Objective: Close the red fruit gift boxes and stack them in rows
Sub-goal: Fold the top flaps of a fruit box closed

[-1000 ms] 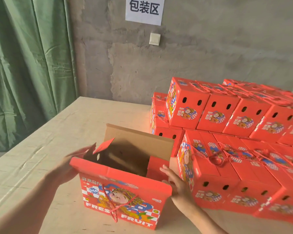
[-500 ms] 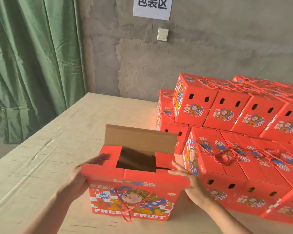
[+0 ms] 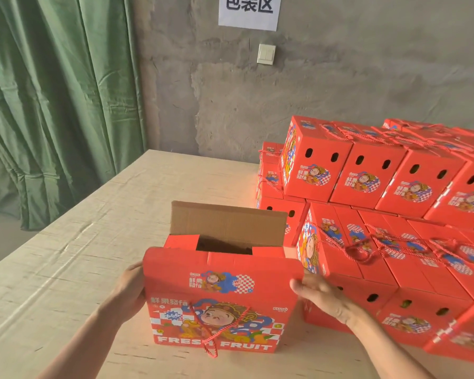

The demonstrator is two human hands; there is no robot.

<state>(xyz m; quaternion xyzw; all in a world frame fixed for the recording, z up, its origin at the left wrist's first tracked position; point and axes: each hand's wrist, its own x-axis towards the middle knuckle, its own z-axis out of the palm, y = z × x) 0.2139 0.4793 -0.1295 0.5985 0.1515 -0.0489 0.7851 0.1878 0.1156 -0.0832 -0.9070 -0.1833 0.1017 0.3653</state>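
Note:
A red fruit gift box stands on the table in front of me, its top partly open. Its brown back flap stands upright, both red side flaps lie folded in, and the near red flap leans over the opening. A red cord handle hangs down its front. My left hand holds the box's left edge with fingers wrapped behind it. My right hand, blurred, is at the right edge of the near flap. Closed red boxes stand in rows, two layers high, just to the right.
The light wooden table stretches left and back to a grey concrete wall with a paper sign and a light switch. A green curtain hangs at the left. The stacked boxes almost touch the open box's right side.
Both side flaps have been folded in. The near red flap has risen and tipped toward the opening. My hands shifted from the side flaps to the near flap's edges.

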